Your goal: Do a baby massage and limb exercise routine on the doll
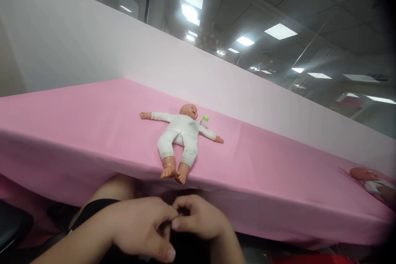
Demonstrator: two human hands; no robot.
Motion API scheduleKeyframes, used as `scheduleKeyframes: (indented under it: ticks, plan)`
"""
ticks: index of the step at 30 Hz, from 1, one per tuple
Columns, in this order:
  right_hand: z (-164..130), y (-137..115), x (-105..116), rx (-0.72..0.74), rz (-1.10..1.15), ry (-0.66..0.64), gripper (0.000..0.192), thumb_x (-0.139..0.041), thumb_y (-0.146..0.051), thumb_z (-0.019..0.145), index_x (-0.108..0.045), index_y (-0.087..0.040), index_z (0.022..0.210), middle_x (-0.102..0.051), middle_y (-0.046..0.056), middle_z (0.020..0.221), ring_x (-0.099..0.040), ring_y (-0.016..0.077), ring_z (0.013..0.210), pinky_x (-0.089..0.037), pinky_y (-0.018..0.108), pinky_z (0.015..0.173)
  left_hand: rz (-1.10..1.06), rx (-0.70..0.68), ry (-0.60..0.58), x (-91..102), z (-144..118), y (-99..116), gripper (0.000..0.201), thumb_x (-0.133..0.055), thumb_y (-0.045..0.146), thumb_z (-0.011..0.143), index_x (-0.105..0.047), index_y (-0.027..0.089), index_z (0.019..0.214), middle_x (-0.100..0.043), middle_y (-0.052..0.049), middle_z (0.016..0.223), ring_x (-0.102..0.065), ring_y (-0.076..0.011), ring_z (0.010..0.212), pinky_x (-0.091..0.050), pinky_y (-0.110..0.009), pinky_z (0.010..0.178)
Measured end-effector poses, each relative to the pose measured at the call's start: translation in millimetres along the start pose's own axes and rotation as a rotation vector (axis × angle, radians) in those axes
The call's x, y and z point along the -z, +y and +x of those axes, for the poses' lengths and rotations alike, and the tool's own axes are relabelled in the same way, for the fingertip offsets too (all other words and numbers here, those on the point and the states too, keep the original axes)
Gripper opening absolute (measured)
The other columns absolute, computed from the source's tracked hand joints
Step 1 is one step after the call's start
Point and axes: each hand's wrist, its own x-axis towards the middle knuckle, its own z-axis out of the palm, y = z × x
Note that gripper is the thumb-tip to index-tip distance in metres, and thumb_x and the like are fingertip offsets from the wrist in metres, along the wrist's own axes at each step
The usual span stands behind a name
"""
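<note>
My left hand (142,227) and my right hand (202,218) meet above my lap, just in front of the table edge. Their fingers are curled and the fingertips touch. Whatever may be pinched between them is too small or hidden to make out. Beyond them a baby doll (183,126) in a white cloth body lies on its back on the pink-covered table (102,123), arms spread and feet toward me. By the doll's shoulder is a small bottle (204,121) with a green cap. Neither hand touches the doll or the bottle.
A second doll (374,182) lies at the table's far right. Behind the table runs a white partition (173,70) with glass above it. Part of a black seat (14,222) shows at lower left, and something red (303,259) at the bottom right.
</note>
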Motion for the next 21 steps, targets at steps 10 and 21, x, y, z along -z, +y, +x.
scheduleKeyframes:
  ticks: [10,21]
  plan:
    - [99.8,-46.3,162.2,-0.082,0.109,0.628,0.029,-0.063,-0.045,0.098,-0.065,-0.016,0.099,-0.073,0.013,0.107,-0.072,0.0197,0.082,-0.058,0.031,0.074,-0.107,-0.113,0.88,185.4,114.0,33.5,0.039,-0.062,0.038,0.089,-0.07,0.013,0.118,-0.074,-0.011,0.115,-0.07,-0.0278,0.108,-0.052,-0.04,0.096]
    - [182.8,-10.6,201.9,-0.188,-0.192,0.744,0.049,-0.058,-0.064,0.095,-0.067,-0.018,0.106,-0.076,0.013,0.102,-0.071,0.0316,0.1,-0.055,0.042,0.089,0.226,0.303,0.984,218.9,203.9,-35.9,0.069,-0.053,0.061,0.091,-0.057,0.015,0.143,-0.056,-0.024,0.145,-0.05,-0.0438,0.139,-0.038,-0.053,0.113]
